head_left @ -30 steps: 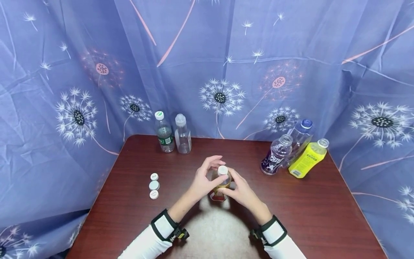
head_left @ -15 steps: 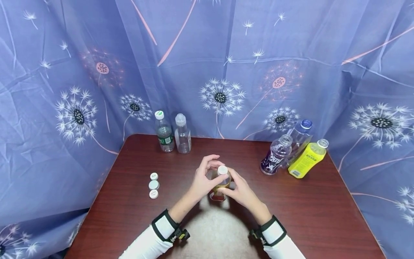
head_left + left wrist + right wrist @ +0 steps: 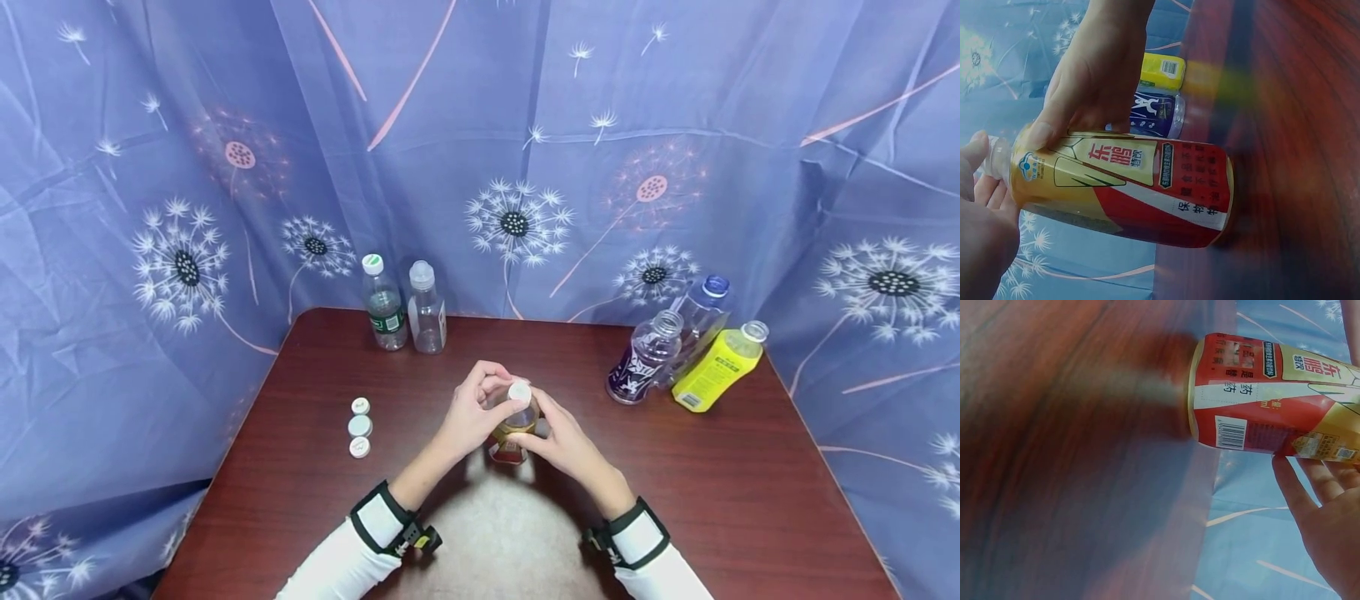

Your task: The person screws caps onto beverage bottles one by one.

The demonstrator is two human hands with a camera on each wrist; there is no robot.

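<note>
A gold-and-red drink bottle (image 3: 512, 429) stands upright near the middle of the dark wooden table (image 3: 750, 500), a little toward the near edge. The left hand (image 3: 471, 414) curls its fingers and thumb around the white cap (image 3: 519, 392) at the bottle's top. The right hand (image 3: 558, 435) wraps the bottle's upper body, its thumb pressed on the gold part of the label. Toward the left edge, three loose white caps (image 3: 359, 427) lie in a short row. At the far edge, left of centre, a green-labelled water bottle (image 3: 385, 303) and a clear bottle (image 3: 427, 298) stand side by side. At the far right corner are a purple-labelled bottle (image 3: 643, 361) without a cap, a blue-capped bottle (image 3: 703, 310) and a yellow bottle (image 3: 716, 367), close together and leaning.
</note>
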